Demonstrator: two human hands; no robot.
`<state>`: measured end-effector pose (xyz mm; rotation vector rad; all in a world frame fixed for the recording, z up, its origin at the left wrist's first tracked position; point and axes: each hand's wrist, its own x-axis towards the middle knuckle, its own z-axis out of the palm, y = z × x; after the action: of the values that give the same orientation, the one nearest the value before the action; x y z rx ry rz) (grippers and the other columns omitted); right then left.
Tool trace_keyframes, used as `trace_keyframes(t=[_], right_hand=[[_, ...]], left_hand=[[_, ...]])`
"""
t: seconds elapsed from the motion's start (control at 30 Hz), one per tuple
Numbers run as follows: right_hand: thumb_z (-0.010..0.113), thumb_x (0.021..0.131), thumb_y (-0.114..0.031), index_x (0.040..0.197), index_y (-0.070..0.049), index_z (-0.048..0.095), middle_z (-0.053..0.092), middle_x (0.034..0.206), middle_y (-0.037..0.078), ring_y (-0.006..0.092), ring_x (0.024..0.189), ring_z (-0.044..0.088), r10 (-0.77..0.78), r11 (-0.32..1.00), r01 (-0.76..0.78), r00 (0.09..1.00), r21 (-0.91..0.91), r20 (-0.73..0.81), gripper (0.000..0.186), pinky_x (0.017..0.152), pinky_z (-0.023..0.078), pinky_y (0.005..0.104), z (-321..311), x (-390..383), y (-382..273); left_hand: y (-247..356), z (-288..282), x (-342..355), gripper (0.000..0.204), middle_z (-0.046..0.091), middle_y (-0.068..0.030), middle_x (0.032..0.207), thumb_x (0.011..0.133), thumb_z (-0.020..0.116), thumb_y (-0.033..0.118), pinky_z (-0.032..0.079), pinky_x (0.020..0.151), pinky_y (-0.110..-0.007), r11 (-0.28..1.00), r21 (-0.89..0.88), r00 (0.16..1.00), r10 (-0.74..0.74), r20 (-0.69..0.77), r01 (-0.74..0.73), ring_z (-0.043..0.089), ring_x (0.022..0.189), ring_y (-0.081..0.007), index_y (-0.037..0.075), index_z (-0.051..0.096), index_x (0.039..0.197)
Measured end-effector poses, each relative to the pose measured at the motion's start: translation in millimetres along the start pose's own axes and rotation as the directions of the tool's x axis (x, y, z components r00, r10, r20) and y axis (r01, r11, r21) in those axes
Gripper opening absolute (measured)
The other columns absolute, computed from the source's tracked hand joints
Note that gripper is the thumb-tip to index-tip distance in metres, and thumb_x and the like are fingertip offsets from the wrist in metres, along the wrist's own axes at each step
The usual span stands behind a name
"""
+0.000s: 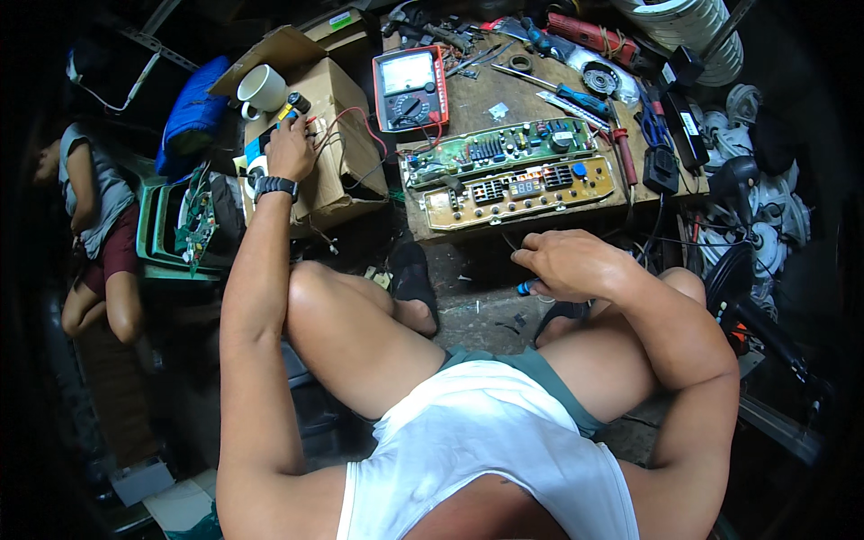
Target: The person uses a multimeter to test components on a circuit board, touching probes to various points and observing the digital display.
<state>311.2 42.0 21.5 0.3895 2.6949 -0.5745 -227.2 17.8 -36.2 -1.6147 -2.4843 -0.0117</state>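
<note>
My left hand [290, 151], with a dark watch on its wrist, is over the cardboard box [346, 126]. Its fingers close at a small yellow and black object [288, 112], whose kind I cannot make out. My right hand [576, 265] hangs in front of the bench, fingers curled. A blue-ended tool [526, 288] shows under it, mostly hidden by the palm. Just beyond lie a green circuit board [432, 165] and a tan board [468, 217] with a small display. Behind them stands a red analog multimeter [411, 108]; its red and black leads trail to the box and boards.
A white mug [262, 90] sits on the box. Screwdrivers [583, 101], a soldering iron [625, 155] and loose parts crowd the wooden bench [490, 85]. White plastic parts [769, 238] pile up at right. At far left, a person [103, 207] sits beside green crates [157, 225].
</note>
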Motion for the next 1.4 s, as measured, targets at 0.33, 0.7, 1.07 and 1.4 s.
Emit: trace_keyframes(t=[0.33,0.7,1.07,1.4], right_hand=[[0.08,0.096,-0.03,0.13,-0.001,0.071,0.072,0.123,0.018,0.0375,0.113,0.076,-0.073,0.997,0.072,0.996,-0.035,-0.054,0.046,0.095,0.063,0.0476,-3.7,-12.7,-8.4],[0.082,0.096,-0.027,0.118,0.001,0.073,0.074,0.117,0.019,0.0406,0.116,0.072,0.065,0.994,-0.049,0.984,0.099,-0.165,0.037,0.101,0.058,0.0509,-45.2,-37.4,1.6],[0.082,0.093,-0.028,0.111,-0.001,0.077,0.079,0.105,0.017,0.0383,0.109,0.077,-0.161,0.986,0.164,0.97,0.002,-0.181,0.032,0.095,0.062,0.0488,-24.3,-41.8,-19.9],[0.079,0.097,-0.028,0.128,0.001,0.072,0.077,0.118,0.022,0.0397,0.117,0.075,-0.171,0.985,0.173,0.98,-0.011,0.097,0.042,0.098,0.062,0.05,-8.1,-44.7,-53.8]], left_hand=[[-10.2,-3.8,-3.5,0.07,0.057,-0.0201,0.16,0.096,0.068,0.019,0.041,0.119,-0.069,1.0,-0.012,0.999,0.026,0.034,-0.025,0.055,0.145,-0.0447,0.015,0.052,0.164],[15.9,-26.4,-1.4,0.073,0.054,-0.022,0.165,0.097,0.069,0.02,0.044,0.12,-0.063,0.999,-0.035,0.999,-0.019,0.043,0.02,0.05,0.152,-0.0448,0.01,0.048,0.166],[14.7,-128.0,-37.8,0.055,0.07,-0.0284,0.145,0.096,0.062,0.011,0.05,0.12,-0.045,0.977,-0.21,0.997,-0.04,-0.06,0.027,0.066,0.137,-0.0426,-0.004,0.064,0.149],[153.1,-207.2,-187.0,0.048,0.071,-0.0192,0.126,0.095,0.067,-0.006,0.056,0.104,-0.043,0.761,-0.514,0.836,0.53,0.14,-0.396,0.071,0.114,-0.0346,0.002,0.066,0.143]])
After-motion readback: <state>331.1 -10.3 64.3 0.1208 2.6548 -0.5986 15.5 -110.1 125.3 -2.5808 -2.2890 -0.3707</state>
